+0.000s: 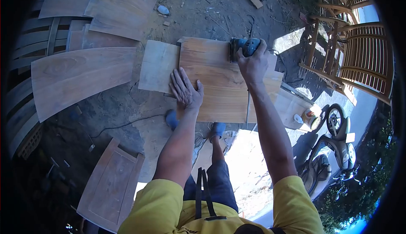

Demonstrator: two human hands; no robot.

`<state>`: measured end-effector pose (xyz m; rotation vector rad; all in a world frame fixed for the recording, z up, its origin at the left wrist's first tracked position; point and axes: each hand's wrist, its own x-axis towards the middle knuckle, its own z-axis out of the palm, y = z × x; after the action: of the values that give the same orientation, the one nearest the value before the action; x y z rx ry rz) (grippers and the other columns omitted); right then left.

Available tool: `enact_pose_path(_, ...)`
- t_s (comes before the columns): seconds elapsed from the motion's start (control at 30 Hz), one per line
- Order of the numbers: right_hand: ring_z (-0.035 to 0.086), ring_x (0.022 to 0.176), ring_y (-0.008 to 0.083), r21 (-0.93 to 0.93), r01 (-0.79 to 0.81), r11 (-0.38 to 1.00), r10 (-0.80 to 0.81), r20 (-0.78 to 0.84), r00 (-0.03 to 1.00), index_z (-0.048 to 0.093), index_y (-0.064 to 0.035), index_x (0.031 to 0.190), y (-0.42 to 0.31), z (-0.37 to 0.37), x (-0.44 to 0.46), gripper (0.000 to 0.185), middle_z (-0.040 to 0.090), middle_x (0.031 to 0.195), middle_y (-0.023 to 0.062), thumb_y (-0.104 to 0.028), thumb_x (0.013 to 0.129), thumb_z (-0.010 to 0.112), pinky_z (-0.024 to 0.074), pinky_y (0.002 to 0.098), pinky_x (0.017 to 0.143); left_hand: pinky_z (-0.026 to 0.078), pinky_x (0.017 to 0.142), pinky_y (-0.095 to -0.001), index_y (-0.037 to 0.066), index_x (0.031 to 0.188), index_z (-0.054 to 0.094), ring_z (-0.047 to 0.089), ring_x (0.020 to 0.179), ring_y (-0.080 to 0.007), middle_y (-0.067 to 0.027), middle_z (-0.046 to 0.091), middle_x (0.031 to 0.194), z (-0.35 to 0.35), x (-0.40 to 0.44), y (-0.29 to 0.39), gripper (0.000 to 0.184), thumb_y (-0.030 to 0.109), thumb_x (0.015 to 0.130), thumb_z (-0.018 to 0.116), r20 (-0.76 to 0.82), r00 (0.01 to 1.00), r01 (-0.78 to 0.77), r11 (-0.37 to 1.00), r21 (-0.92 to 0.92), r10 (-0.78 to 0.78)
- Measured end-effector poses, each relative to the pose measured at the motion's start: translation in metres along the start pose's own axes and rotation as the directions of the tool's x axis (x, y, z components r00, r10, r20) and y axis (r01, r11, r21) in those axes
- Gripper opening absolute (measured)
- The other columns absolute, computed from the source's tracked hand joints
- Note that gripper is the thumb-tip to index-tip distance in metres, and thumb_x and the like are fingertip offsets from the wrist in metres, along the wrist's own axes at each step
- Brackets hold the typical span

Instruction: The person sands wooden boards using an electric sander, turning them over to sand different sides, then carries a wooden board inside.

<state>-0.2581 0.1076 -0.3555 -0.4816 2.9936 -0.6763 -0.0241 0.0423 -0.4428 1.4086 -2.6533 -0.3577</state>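
A wooden panel [215, 75] with visible grain lies flat in front of me, over paler boards. My left hand [186, 91] rests on its left part, palm down with the fingers spread. At the panel's upper right, my right hand [253, 65] is wrapped round a blue and black power sander [245, 48], whose base is on the wood. A cable hangs down from near my right wrist across the panel. A pale board [158, 67] sticks out to the left of the panel.
Several wooden panels [84, 77] lie at the left. A framed panel [111, 187] is at the lower left. Slatted wooden chairs [363, 56] stand at the upper right, above a parked motorcycle [334, 153]. A round container [312, 119] sits by the boards' right end. A cable crosses the ground.
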Motion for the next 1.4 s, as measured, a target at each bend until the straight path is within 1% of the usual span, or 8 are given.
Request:
enact_pose_path(0.2, 0.072, 0.081, 0.0516, 0.154, 0.128, 0.98, -0.159, 0.208, 0.965, 0.038, -0.0102, 0.151, -0.125, 0.04, -0.032, 0.089, 0.054, 0.12, 0.0301, -0.028, 0.079, 0.086, 0.0596, 0.0605, 0.068, 0.023, 0.129, -0.0598, -0.006, 0.168, 0.017, 0.027, 0.16, -0.0445, -0.0281, 0.025, 0.172, 0.0, 0.0, -0.005, 0.098, 0.046, 0.099, 0.063, 0.058, 0.998, 0.004, 1.0, 0.015, -0.005)
enact_pose_path(0.3, 0.072, 0.081, 0.0517, 0.178, 0.192, 0.965, -0.241, 0.314, 0.918, 0.038, -0.0099, 0.151, -0.16, 0.056, -0.04, 0.089, 0.053, 0.121, 0.0299, -0.027, 0.079, 0.086, 0.0595, 0.0606, 0.067, 0.024, 0.129, -0.0577, -0.007, 0.168, 0.017, 0.027, 0.159, -0.0452, -0.029, 0.024, 0.172, 0.007, -0.003, -0.008, 0.1, 0.045, 0.097, 0.065, 0.039, 0.999, 0.043, 0.991, -0.125, -0.038)
enact_pose_path(0.37, 0.072, 0.081, 0.0519, 0.194, 0.346, 0.918, -0.395, 0.374, 0.839, 0.039, -0.0096, 0.152, -0.166, 0.065, -0.038, 0.088, 0.053, 0.122, 0.0297, -0.028, 0.08, 0.086, 0.0598, 0.0595, 0.067, 0.024, 0.129, -0.058, -0.007, 0.168, 0.018, 0.027, 0.159, -0.0443, -0.029, 0.026, 0.172, 0.008, -0.002, -0.01, 0.099, 0.045, 0.097, 0.064, 0.013, 0.999, 0.033, 0.993, -0.111, -0.032)
enact_pose_path(0.6, 0.071, 0.081, 0.0525, 0.056, 0.18, 0.982, -0.186, 0.123, 0.975, 0.04, -0.0072, 0.152, -0.125, 0.048, -0.025, 0.085, 0.054, 0.12, 0.03, -0.029, 0.082, 0.084, 0.0595, 0.0586, 0.068, 0.024, 0.129, -0.0578, -0.007, 0.167, 0.022, 0.029, 0.16, -0.0399, -0.0252, 0.031, 0.171, 0.001, 0.001, -0.005, 0.095, 0.044, 0.097, 0.061, 0.02, 0.999, 0.051, 0.993, -0.107, -0.049)
enact_pose_path(0.83, 0.07, 0.083, 0.0535, 0.181, 0.286, 0.941, -0.334, 0.359, 0.871, 0.04, -0.0116, 0.154, -0.151, 0.056, -0.044, 0.092, 0.055, 0.119, 0.0301, -0.034, 0.078, 0.087, 0.059, 0.0612, 0.07, 0.023, 0.129, -0.0576, -0.005, 0.167, 0.021, 0.028, 0.16, -0.0423, -0.0255, 0.028, 0.172, 0.01, -0.003, -0.011, 0.096, 0.045, 0.097, 0.063, 0.001, 1.0, 0.005, 0.994, -0.109, -0.004)
enact_pose_path(1.13, 0.072, 0.085, 0.0507, 0.05, 0.048, 0.998, -0.056, 0.188, 0.98, 0.041, -0.0103, 0.152, -0.038, 0.004, -0.003, 0.089, 0.057, 0.119, 0.028, -0.032, 0.079, 0.087, 0.0601, 0.059, 0.071, 0.022, 0.13, -0.0574, -0.009, 0.166, 0.021, 0.029, 0.158, -0.0445, -0.0311, 0.031, 0.168, 0.002, 0.0, -0.005, 0.091, 0.041, 0.101, 0.06, 0.017, 0.999, -0.041, 0.999, -0.016, 0.041)
enact_pose_path(1.27, 0.071, 0.093, 0.0527, -0.025, 0.019, 0.999, -0.019, 0.009, 1.0, 0.043, -0.0101, 0.149, 0.037, -0.017, 0.019, 0.086, 0.058, 0.121, 0.0297, -0.037, 0.08, 0.085, 0.0602, 0.0591, 0.078, 0.02, 0.13, -0.0588, -0.008, 0.167, 0.018, 0.025, 0.161, -0.044, -0.0296, 0.026, 0.172, 0.004, 0.0, -0.002, 0.091, 0.042, 0.102, 0.057, 0.023, 1.0, -0.014, 0.999, -0.038, 0.015)
enact_pose_path(1.4, 0.071, 0.1, 0.0521, -0.138, -0.172, 0.975, 0.167, -0.046, 0.985, 0.044, -0.009, 0.148, 0.11, -0.049, 0.041, 0.086, 0.063, 0.12, 0.0303, -0.043, 0.08, 0.085, 0.0596, 0.0587, 0.087, 0.02, 0.13, -0.0579, -0.007, 0.167, 0.019, 0.027, 0.16, -0.0439, -0.0315, 0.029, 0.169, 0.004, 0.0, -0.002, 0.092, 0.039, 0.1, 0.061, -0.006, 1.0, -0.022, 0.999, -0.026, 0.021)
